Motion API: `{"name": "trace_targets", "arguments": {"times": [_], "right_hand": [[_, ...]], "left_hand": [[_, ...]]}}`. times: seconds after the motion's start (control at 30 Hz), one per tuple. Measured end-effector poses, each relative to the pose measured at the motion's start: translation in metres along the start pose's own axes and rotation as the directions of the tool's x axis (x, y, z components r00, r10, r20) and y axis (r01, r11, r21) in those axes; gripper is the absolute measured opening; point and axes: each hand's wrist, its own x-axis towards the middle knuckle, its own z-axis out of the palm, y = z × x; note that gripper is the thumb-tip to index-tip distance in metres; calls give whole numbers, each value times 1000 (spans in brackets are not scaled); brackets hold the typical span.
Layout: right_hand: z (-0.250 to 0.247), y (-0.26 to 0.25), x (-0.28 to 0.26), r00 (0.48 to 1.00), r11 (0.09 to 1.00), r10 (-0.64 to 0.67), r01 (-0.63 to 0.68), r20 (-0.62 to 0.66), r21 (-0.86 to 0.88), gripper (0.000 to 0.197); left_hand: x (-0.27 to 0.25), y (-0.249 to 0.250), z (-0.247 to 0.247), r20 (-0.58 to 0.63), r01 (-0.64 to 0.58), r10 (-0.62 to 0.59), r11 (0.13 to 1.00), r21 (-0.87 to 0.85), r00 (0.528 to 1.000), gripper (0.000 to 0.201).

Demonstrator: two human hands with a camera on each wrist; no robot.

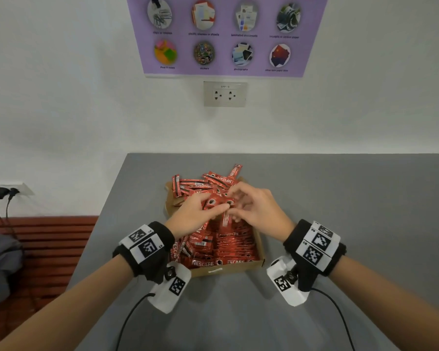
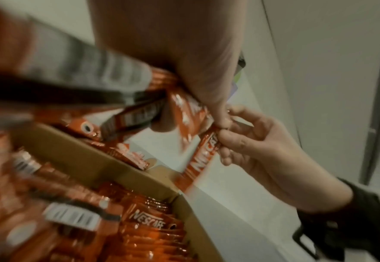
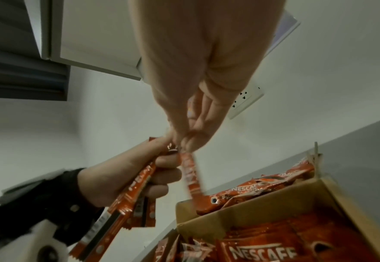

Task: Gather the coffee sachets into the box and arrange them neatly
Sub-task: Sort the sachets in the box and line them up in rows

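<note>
My left hand [image 1: 193, 214] grips a bunch of coffee sachets [image 3: 137, 187], fingers [image 3: 162, 174] curled round it. My right hand [image 1: 256, 209] pinches one sachet [image 2: 203, 156] by its top end, just beside the left fingers. Box [image 1: 260, 252] sits right below both hands on the tabletop [image 1: 340, 198], sachets in rows near me, a loose heap beyond. Left wrist view is blurred; bunch count unreadable.
</note>
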Motion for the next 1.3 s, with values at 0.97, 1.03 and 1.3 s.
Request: {"name": "trace_targets", "arguments": {"times": [0.97,1.03,1.3], "right_hand": [[-6,16,-29,789,819,422,-120,447,-561,8],[-3,15,-31,786,791,414,-61,459,-609,10],[-3,14,-29,831,770,373,-29,412,-637,10]], "left_hand": [[-4,-11,48,445,-135,-184,794,593,876,33],[-6,-10,52,430,-157,-172,762,628,886,34],[-3,-8,44,390,-67,-183,834,548,902,23]]}}
